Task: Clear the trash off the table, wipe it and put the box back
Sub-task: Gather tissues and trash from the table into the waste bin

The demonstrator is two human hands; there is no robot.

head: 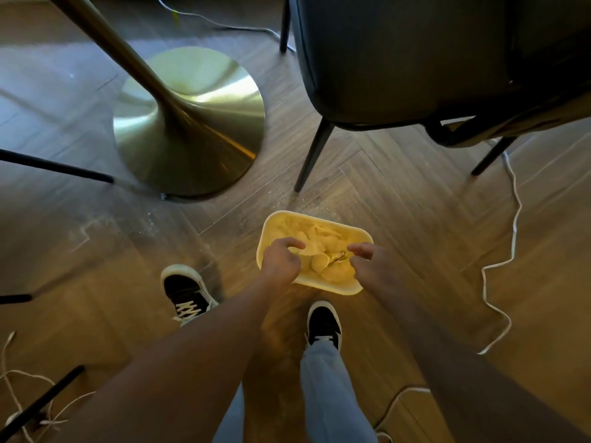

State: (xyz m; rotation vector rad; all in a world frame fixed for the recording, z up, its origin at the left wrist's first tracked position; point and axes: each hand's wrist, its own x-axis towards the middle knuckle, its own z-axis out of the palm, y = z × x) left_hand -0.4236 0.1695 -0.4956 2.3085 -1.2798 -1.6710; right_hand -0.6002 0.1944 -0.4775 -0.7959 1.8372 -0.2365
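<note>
A pale yellow rectangular bin (323,287) stands on the wooden floor between my feet and a chair. It holds several crumpled pale paper pieces (323,262) and a small printed wrapper (339,255). My left hand (280,262) reaches over the bin's left rim, its fingers curled down onto the crumpled paper. My right hand (367,263) hovers over the right rim with fingers loosely bent, their tips just beside the wrapper and nothing in its grasp. The table top is out of view.
The table's brass pedestal base (192,123) stands at upper left. A dark chair (399,59) with black legs stands at upper right. White cables (511,244) trail on the floor at right and lower left. My shoes (187,294) flank the bin.
</note>
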